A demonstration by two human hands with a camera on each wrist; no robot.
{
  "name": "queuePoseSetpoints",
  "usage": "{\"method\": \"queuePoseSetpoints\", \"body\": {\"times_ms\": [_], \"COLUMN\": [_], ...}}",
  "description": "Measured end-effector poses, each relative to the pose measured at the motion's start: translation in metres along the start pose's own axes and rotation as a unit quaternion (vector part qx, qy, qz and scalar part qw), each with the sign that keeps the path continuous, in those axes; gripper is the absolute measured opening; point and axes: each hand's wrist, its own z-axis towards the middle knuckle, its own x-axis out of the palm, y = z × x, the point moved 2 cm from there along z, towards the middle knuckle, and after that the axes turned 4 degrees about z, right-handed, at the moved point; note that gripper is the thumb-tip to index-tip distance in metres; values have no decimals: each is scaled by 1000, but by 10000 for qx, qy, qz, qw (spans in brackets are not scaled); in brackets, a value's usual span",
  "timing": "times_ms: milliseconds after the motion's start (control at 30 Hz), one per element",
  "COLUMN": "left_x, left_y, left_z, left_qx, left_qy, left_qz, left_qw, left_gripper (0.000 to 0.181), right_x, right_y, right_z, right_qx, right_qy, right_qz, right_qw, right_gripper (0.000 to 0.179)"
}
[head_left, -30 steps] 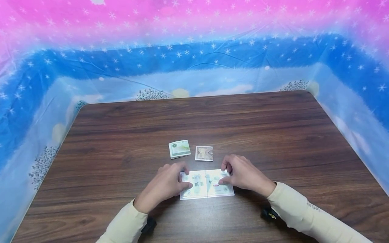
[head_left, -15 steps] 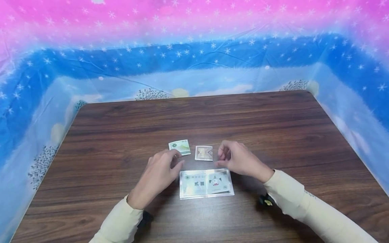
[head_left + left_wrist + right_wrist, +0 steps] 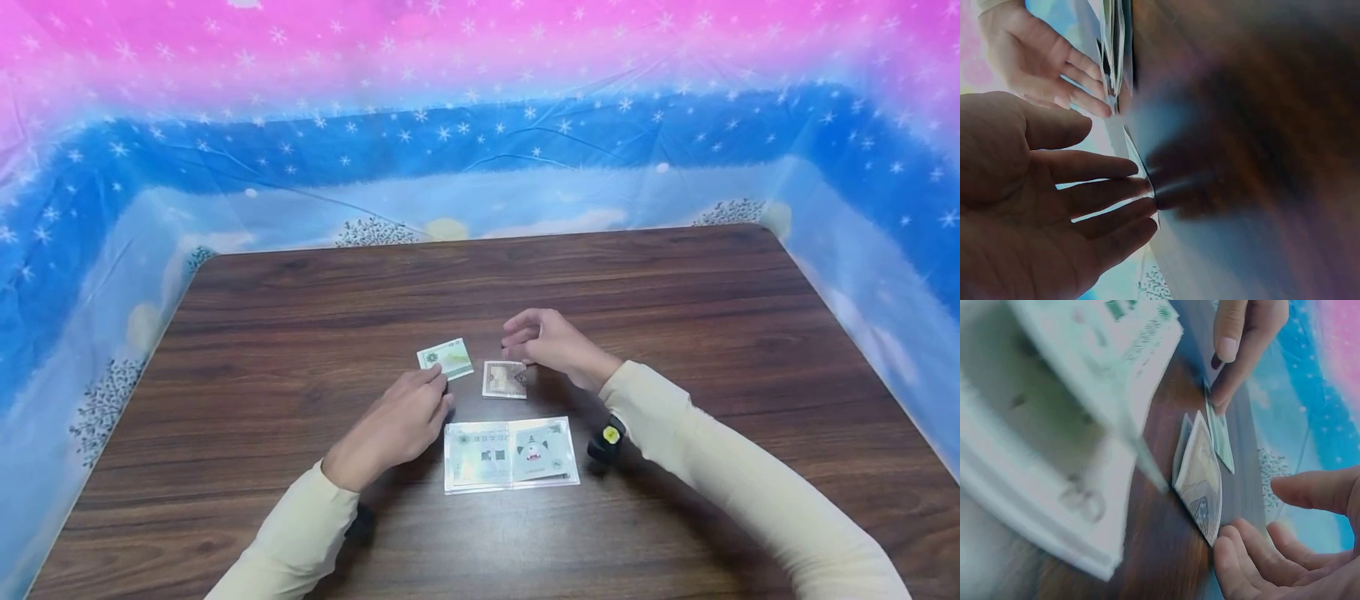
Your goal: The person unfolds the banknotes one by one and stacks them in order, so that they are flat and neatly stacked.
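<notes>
A green folded banknote [image 3: 454,360] lies on the table, with the fingertips of my left hand [image 3: 390,427] on its near edge. In the left wrist view the fingers of that left hand [image 3: 1060,200] stretch out fairly straight. To its right is a brown folded banknote [image 3: 498,382], partly raised at its fold in the right wrist view. My right hand [image 3: 553,342] hovers at its far right corner, fingers loosely bent; whether they touch it I cannot tell. Nearer the person lie pale green, creased notes [image 3: 483,467], one printed with a cartoon face. No hand touches them.
The brown wood-grain table [image 3: 300,325] reaches back to a pink and blue snowflake cloth [image 3: 480,142], which hangs round its back and sides. A black wrist device [image 3: 604,440] sits under the right sleeve [image 3: 697,433].
Both hands have let go of the pale green notes. The left moved up onto the green banknote, which has turned slightly. The right moved up and left to the brown banknote.
</notes>
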Motion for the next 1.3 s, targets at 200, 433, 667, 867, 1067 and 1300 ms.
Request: {"method": "queuePoseSetpoints", "body": {"times_ms": [200, 433, 667, 867, 1067, 1300], "left_x": [-2, -4, -5, -3, -2, -5], "left_y": [0, -2, -2, -3, -5, -6], "left_z": [15, 25, 29, 30, 28, 25], "left_qx": [27, -165, -214, -268, -339, -397], "left_qy": [263, 560, 695, 574, 377, 7], "left_qz": [309, 205, 35, -22, -169, -578], "left_qw": [9992, 9981, 9973, 9980, 9986, 9975], "left_gripper": [39, 44, 46, 42, 36, 33], "right_x": [5, 13, 15, 16, 25, 30], "right_y": [3, 8, 10, 8, 5, 5], "right_z": [16, 23, 24, 27, 32, 33], "right_qx": [348, 632, 763, 723, 431, 152], "right_qy": [-32, 79, 101, -77, -325, -794], "right_qz": [580, 1224, 1713, 2229, 2336, 1773], "right_qw": [9977, 9904, 9822, 9721, 9708, 9808], "right_gripper": [46, 54, 50, 50, 48, 33]}}
